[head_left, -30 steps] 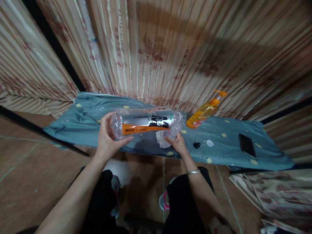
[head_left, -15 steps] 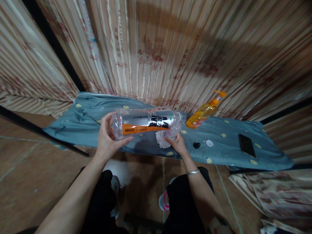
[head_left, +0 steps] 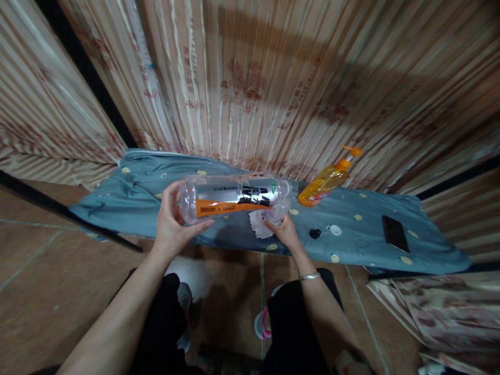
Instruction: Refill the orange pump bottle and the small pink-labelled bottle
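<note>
Level across the middle lies a large clear plastic bottle [head_left: 230,195] with an orange, silver and black label, its neck pointing right. My left hand [head_left: 172,219] is wrapped round its base end, with the thumb along the underside. Just below the neck, my right hand [head_left: 284,229] pinches a see-through plastic piece [head_left: 278,212] with faint pinkish marks; its exact kind is unclear. A white scalloped-edged piece [head_left: 260,225], like paper or cloth, shows beside those fingers, partly behind the bottle. The bottle looks uncapped.
A blue-green patterned cloth [head_left: 359,239] covers the narrow table. On it, to the right, are an orange pump bottle [head_left: 326,179], a small black item [head_left: 314,234], a white cap [head_left: 335,229] and a dark phone [head_left: 395,233]. Striped curtain [head_left: 250,88] hangs behind.
</note>
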